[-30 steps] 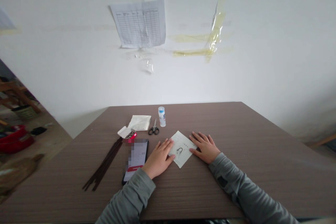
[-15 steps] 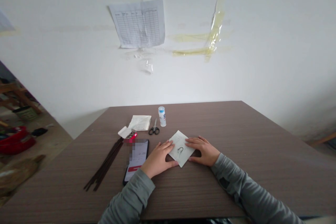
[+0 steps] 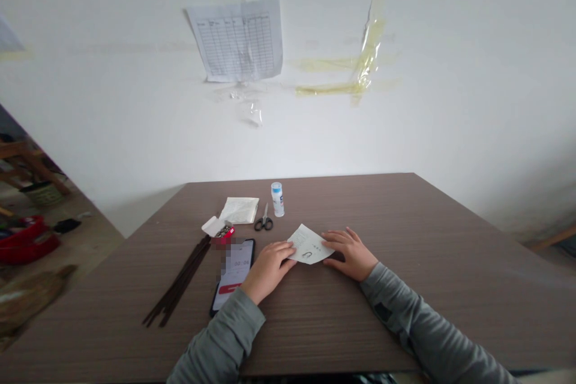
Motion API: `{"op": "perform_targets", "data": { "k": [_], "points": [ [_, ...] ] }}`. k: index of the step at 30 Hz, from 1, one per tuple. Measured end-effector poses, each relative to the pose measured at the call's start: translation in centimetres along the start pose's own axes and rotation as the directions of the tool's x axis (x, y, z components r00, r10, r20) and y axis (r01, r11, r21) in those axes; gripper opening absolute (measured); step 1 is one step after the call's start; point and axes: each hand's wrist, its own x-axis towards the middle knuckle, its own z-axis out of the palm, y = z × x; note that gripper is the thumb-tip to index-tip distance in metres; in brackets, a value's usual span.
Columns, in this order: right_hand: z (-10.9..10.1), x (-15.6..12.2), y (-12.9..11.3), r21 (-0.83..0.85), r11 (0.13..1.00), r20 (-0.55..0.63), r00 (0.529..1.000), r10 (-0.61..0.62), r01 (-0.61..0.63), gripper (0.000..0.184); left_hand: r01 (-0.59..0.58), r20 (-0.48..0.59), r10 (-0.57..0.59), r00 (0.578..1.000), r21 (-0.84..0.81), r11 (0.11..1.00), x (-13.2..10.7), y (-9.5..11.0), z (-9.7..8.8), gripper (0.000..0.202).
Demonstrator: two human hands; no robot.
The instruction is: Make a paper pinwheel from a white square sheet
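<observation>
A small square sheet of printed paper (image 3: 310, 246) with a dark curved drawing lies cornerwise between my two hands. Its near part looks bent up, so the near corner no longer points out over the table. My left hand (image 3: 269, 269) grips the left corner, fingers above and thumb on the near side. At the right corner my right hand (image 3: 353, 255) holds the sheet between fingers and thumb. Just left of my left hand lies a phone (image 3: 233, 276) with a timer on its screen. Part of the phone is pixelated.
Black-handled scissors (image 3: 264, 223), a white bottle with a blue cap (image 3: 278, 200) and a folded stack of paper (image 3: 240, 210) stand toward the back. An open red box of small metal pieces (image 3: 224, 233) and dark thin strips (image 3: 177, 282) lie left on the brown table (image 3: 405, 210).
The paper's near corner has come up and away from me, so the sheet looks shorter. My left thumb has moved up toward the left corner. My right hand has shifted slightly.
</observation>
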Motion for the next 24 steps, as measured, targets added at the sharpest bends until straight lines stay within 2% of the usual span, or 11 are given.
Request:
{"op": "perform_targets", "data": {
  "k": [3, 9, 14, 19, 22, 24],
  "points": [
    [-0.3, 0.0, -0.4, 0.001, 1.000, -0.019, 1.000, -0.007, 0.007, 0.030, 0.000, -0.006, 0.000, 1.000, 0.003, 1.000, 0.0, 0.1, 0.0, 0.031],
    [-1.0, 0.1, -1.0, -0.026, 0.999, -0.024, 0.999, 0.022, -0.022, 0.036, 0.000, -0.060, -0.001, 0.998, -0.003, 1.000, 0.2, 0.4, -0.1, 0.028],
    [-0.6, 0.2, -1.1, -0.015, 0.999, -0.041, 0.998, 0.048, -0.049, 0.038, 0.074, -0.088, -0.067, 0.994, 0.088, 0.993, 0.0, 0.6, -0.3, 0.043],
    [0.2, 0.3, -1.0, -0.003, 0.999, -0.105, 0.993, 0.052, -0.053, 0.035, 0.100, -0.145, -0.095, 0.985, 0.029, 0.995, -0.1, 0.3, 0.1, 0.025],
    [0.8, 0.4, -0.9, 0.013, 0.998, -0.153, 0.986, 0.067, -0.066, 0.031, 0.101, -0.174, -0.102, 0.980, -0.012, 0.995, 0.0, 0.1, 0.5, 0.042],
    [1.0, 0.4, -1.0, 0.024, 0.997, -0.174, 0.982, 0.078, -0.075, 0.042, 0.095, -0.173, -0.096, 0.980, -0.013, 0.995, 0.0, 0.1, 0.7, 0.050]
  ]
}}
